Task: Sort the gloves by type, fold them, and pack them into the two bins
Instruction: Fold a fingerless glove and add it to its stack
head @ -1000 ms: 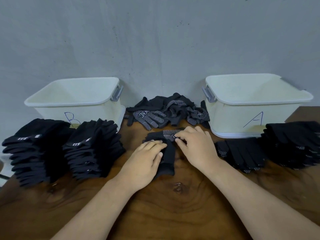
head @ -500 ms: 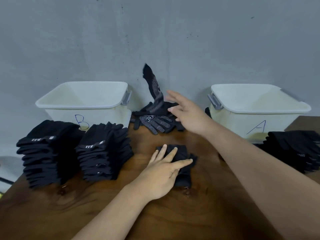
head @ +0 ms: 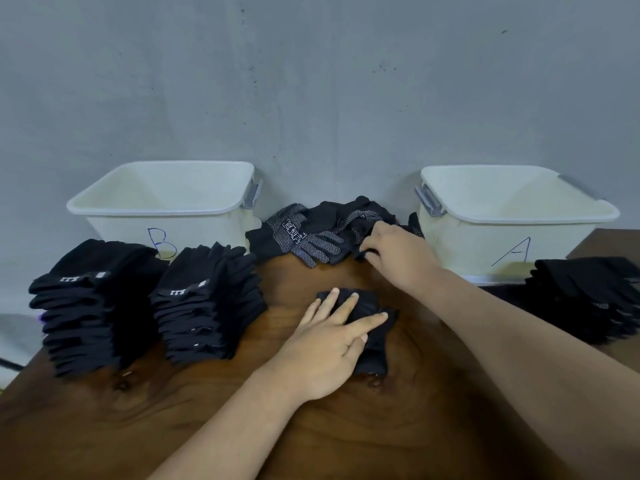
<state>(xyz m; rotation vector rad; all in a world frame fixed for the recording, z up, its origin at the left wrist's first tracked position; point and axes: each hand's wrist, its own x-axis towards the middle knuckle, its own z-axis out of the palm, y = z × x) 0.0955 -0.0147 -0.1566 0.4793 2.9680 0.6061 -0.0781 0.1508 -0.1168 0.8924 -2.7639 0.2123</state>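
Mid-worktop (head: 346,427): your left hand (head: 332,341), fingers straight, is pressing the folded glove (head: 370,327) flat. Back edge, between bin B (head: 162,206) and bin A (head: 519,216): your right hand (head: 398,258) is curling into the loose gloves (head: 318,233), gripping one. Risk: tangled gloves lifting together, mixing types.

The left grip (head: 325,344) lies flat on a folded glove (head: 372,351) on the surface (head: 381,431); the right grip (head: 394,252) pinches a loose glove (head: 351,242) in the pile (head: 311,233) between bin B (head: 121,233) and bin A (head: 467,244).
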